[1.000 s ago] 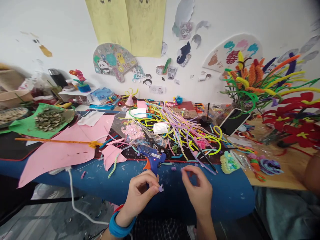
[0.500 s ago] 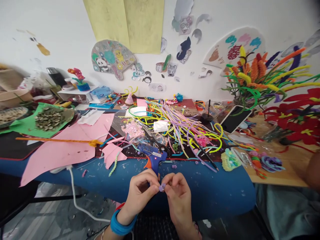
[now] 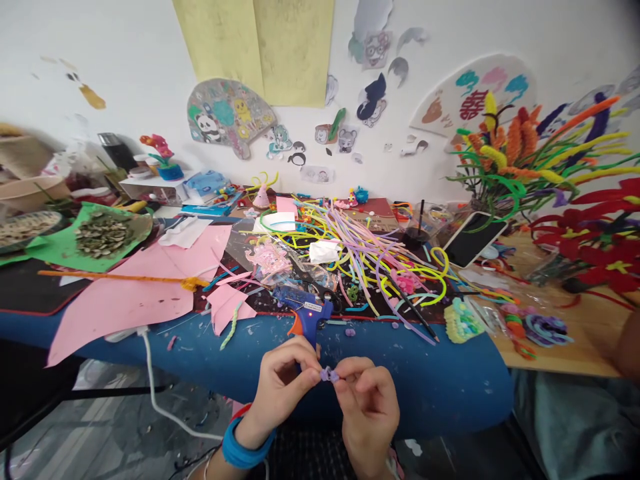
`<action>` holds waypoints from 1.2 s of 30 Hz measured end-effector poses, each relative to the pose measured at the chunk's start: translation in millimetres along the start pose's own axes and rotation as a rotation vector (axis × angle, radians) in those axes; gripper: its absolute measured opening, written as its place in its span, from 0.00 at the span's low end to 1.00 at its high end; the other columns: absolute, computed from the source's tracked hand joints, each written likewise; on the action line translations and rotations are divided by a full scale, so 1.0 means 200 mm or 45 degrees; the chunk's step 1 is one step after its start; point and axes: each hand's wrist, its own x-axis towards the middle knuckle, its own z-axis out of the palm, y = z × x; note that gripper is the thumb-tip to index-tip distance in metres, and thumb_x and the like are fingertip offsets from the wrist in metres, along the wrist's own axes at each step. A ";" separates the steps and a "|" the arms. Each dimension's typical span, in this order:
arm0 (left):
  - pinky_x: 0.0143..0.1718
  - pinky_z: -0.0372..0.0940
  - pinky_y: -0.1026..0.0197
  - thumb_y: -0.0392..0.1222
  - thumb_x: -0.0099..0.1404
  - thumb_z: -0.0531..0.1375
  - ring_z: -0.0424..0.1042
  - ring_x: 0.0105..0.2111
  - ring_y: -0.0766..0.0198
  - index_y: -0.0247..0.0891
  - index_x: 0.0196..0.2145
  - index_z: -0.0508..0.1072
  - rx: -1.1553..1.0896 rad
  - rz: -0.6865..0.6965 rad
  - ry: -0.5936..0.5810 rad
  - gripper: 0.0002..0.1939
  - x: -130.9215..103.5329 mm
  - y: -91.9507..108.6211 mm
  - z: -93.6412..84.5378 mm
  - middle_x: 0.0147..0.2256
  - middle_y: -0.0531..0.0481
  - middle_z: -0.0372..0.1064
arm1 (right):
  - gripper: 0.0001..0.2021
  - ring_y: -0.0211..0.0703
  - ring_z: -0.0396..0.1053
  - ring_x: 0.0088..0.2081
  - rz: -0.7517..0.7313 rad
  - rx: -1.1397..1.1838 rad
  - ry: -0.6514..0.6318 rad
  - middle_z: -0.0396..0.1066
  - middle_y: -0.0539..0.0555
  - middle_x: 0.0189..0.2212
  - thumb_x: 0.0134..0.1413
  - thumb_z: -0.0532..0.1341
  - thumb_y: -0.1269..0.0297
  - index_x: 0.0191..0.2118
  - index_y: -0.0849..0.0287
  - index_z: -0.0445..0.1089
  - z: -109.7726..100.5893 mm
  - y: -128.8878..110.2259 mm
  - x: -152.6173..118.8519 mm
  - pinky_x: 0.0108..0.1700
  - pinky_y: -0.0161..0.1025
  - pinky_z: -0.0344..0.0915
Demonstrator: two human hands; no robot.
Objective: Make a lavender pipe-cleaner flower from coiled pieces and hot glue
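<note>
Between my two hands, in front of the table's near edge, is a small purple fuzzy piece (image 3: 329, 375), apparently bent pipe cleaner. My left hand (image 3: 289, 377) pinches its left end between thumb and forefinger. At the right end, my right hand (image 3: 369, 397) pinches it too, the other fingers curled. Just beyond my left hand lies a blue hot glue gun (image 3: 311, 313) with an orange trigger and a small lit light. Another little purple piece (image 3: 350, 332) rests on the blue cloth near it.
A heap of colourful pipe cleaners (image 3: 360, 233) covers the table's middle. Pink felt (image 3: 135, 287) spreads to the left, with a green sheet (image 3: 55, 247) behind. A phone (image 3: 471, 240) leans before the pipe-cleaner flowers (image 3: 520, 143). Another person's leg (image 3: 565, 413) shows at right.
My right hand has shifted slightly right and turned, and more of the purple piece shows between my fingertips. My left hand stays nearly in place. The view has shifted a little.
</note>
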 end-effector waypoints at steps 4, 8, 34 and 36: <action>0.38 0.67 0.56 0.44 0.63 0.66 0.67 0.27 0.63 0.37 0.28 0.78 0.028 0.005 0.021 0.09 0.00 0.02 0.01 0.24 0.50 0.68 | 0.11 0.39 0.71 0.29 -0.220 -0.171 0.084 0.70 0.48 0.27 0.60 0.62 0.72 0.32 0.53 0.59 0.02 -0.01 -0.01 0.31 0.38 0.72; 0.36 0.67 0.59 0.43 0.63 0.66 0.66 0.27 0.64 0.37 0.28 0.78 0.046 0.028 0.034 0.09 0.01 0.04 0.02 0.24 0.50 0.68 | 0.11 0.39 0.72 0.28 -0.426 -0.261 0.099 0.72 0.49 0.28 0.58 0.62 0.77 0.33 0.54 0.61 0.02 0.00 -0.02 0.28 0.38 0.73; 0.31 0.65 0.63 0.40 0.64 0.65 0.66 0.27 0.65 0.37 0.29 0.77 0.205 0.113 -0.042 0.07 0.01 0.09 0.00 0.24 0.51 0.69 | 0.13 0.42 0.76 0.32 -0.520 -0.315 0.005 0.76 0.51 0.32 0.55 0.62 0.82 0.37 0.55 0.64 -0.02 0.04 -0.04 0.30 0.42 0.77; 0.30 0.63 0.64 0.39 0.64 0.65 0.66 0.26 0.65 0.37 0.29 0.77 0.230 0.113 -0.050 0.06 0.02 0.10 0.00 0.24 0.51 0.68 | 0.15 0.42 0.76 0.32 -0.538 -0.323 -0.027 0.77 0.51 0.33 0.53 0.62 0.84 0.37 0.55 0.64 -0.03 0.04 -0.04 0.30 0.42 0.77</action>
